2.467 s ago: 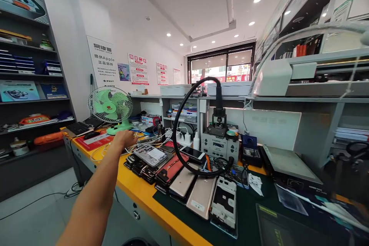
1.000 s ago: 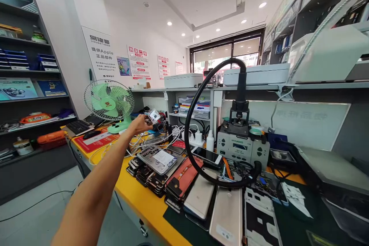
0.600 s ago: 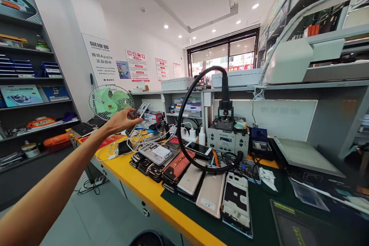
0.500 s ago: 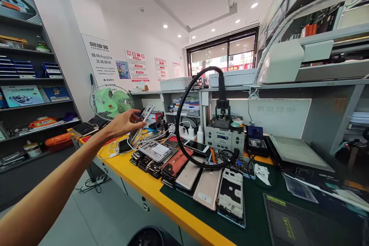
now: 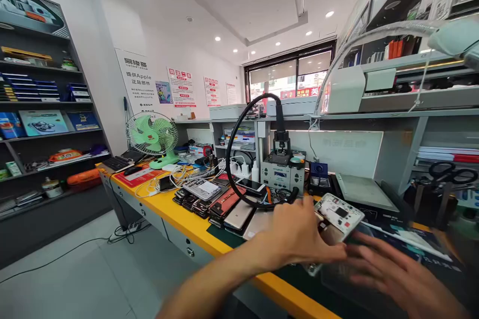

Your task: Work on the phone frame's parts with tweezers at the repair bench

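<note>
My left hand [image 5: 295, 234] is over the front right of the bench, thumb and fingers closed around a phone housing [image 5: 341, 213]. The housing is white and tilted, with a black patch and small red marks inside. Just right of it, my right hand [image 5: 392, 266] is blurred, with its fingers stretched out towards the housing. Whether those fingertips touch it I cannot tell. Beneath my left hand the corner of another phone part [image 5: 313, 269] shows on the dark green mat [image 5: 294, 276]. Stacked phones [image 5: 239, 214] and loose phone shells lie to the left, partly hidden by my hand.
A hot-air station [image 5: 282, 174] with a looping black hose [image 5: 230, 159] stands behind the phones. Tangled white cables [image 5: 179, 177] and a green fan [image 5: 151, 134] are at the left. A flat grey-topped device [image 5: 366, 192] sits at the back right, near scissors [image 5: 451, 174].
My left hand has swung from the cables at the left to the front right, still with a phone part in it. My right hand has come into view. The view has shifted slightly right.
</note>
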### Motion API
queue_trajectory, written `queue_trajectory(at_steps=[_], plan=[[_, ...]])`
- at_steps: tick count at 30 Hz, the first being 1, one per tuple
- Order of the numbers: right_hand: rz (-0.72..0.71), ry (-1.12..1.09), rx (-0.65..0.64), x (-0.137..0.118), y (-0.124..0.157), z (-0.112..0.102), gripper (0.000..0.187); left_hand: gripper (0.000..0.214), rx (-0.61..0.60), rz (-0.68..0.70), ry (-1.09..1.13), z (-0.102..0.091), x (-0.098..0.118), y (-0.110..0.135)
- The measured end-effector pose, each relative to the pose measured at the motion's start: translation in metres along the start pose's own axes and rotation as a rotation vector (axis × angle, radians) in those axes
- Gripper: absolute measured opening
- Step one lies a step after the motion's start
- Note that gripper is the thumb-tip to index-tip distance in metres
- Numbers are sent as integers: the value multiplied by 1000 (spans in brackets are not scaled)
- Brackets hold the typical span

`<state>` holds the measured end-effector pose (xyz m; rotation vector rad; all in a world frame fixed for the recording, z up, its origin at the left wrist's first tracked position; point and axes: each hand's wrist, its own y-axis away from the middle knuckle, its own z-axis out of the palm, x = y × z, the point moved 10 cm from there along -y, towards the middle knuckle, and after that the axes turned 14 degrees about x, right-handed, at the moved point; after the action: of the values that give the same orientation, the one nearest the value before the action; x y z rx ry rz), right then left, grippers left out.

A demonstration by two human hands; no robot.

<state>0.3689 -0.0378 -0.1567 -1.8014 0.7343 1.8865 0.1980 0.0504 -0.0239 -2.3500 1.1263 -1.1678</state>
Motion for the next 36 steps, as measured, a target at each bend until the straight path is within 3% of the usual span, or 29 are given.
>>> queue_trajectory(at_steps=[4,8,13,16,19,23,29,36], plan=[[85,-33,0,-19,-16,7,73,71,-3,-39,93,43,7,-7],[51,16,-23,-39,-29,7,62,71,-12,-100,169,70,3,-20],[-1,19,-26,-59,-52,-1,55,61,-42,-181,346,86,-10,-43],[-51,-17,-78,-70,-61,-3,46,49,-117,-276,531,97,-25,-57],[-75,-36,-113,-74,-67,-5,47,34,-229,-438,781,120,-40,-62],[-63,-62,-137,-65,-72,-6,43,41,-424,-669,1123,152,-45,-49],[4,-141,-171,-48,-70,-10,41,38,-593,-869,1411,160,-33,-21],[6,-216,-149,-52,-60,-15,40,50,-760,-881,1651,162,-4,-1]])
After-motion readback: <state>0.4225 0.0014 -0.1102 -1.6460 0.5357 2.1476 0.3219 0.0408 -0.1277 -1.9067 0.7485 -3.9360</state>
